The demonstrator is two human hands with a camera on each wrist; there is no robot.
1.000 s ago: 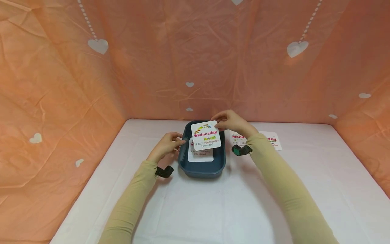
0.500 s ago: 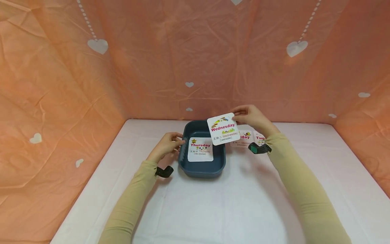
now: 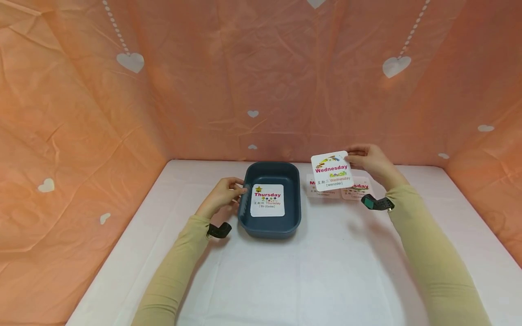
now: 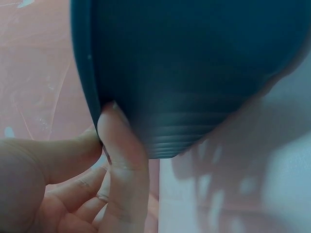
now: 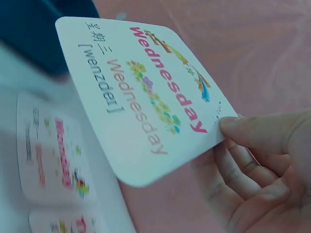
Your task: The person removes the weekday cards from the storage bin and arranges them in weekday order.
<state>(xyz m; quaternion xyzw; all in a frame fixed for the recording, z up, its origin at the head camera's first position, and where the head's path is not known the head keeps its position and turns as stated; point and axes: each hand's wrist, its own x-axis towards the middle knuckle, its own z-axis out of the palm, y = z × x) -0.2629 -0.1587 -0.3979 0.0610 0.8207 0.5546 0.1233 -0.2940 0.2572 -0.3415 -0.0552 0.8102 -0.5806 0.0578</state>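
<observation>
My right hand [image 3: 373, 163] pinches the Wednesday card [image 3: 332, 171] by its right edge, thumb on the printed face. The card hangs in the air, tilted, partly covering the Monday card [image 3: 322, 194] and overlapping the Tuesday card [image 3: 360, 186] in the head view. Those two lie side by side on the table. At the left, my left hand [image 3: 222, 194] pinches the side rim of a dark blue plastic tray [image 3: 292, 199] between thumb and finger, as the left wrist view also shows. Inside the tray the Thursday card [image 3: 267, 200] lies face up.
A white cloth covers the table [image 3: 261, 280]. Orange drapes [image 3: 261, 81] with white hearts stand at the back and both sides. The back edge of the table runs just behind the tray and the cards. A black band [image 3: 377, 203] sits on each wrist.
The right hand has carried the Wednesday card rightward from above the tray to over the Monday and Tuesday cards, uncovering the Thursday card. The left hand stays on the tray rim.
</observation>
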